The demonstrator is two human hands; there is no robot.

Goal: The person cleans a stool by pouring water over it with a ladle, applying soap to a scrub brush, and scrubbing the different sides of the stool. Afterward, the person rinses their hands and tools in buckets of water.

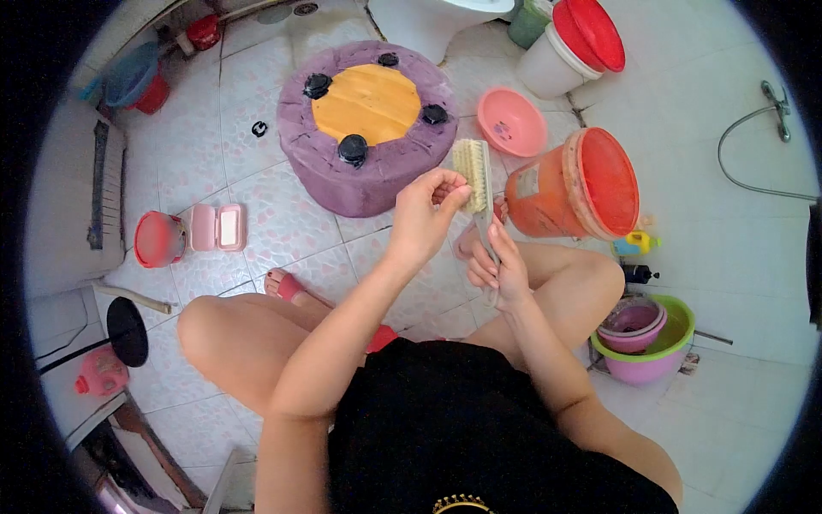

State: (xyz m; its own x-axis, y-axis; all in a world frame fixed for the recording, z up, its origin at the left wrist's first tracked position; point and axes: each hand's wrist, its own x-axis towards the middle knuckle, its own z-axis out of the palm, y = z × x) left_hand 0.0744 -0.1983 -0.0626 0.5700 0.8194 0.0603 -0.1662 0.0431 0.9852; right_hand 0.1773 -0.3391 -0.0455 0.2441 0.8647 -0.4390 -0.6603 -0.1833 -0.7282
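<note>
My right hand [503, 270] is wrapped round the handle of a scrub brush [480, 176], which stands nearly upright in front of me. Its pale yellowish bristles face left. At the lower bristles, my left hand [432, 210] has its thumb and fingertips pinched together; whatever is between them is too small to make out. Beyond the hands, a purple round stool [360, 184] lies upside down, showing a wooden base [368, 103] and several black feet. A pink basin [512, 122] sits on the floor to its right.
An orange bucket [548, 193] stands right of the brush. A white bucket [556, 64] is behind it, and nested basins [646, 364] are at lower right. To the left are a red tub [158, 240], an opened pink soap box [218, 227] and a black ring-shaped piece [259, 128].
</note>
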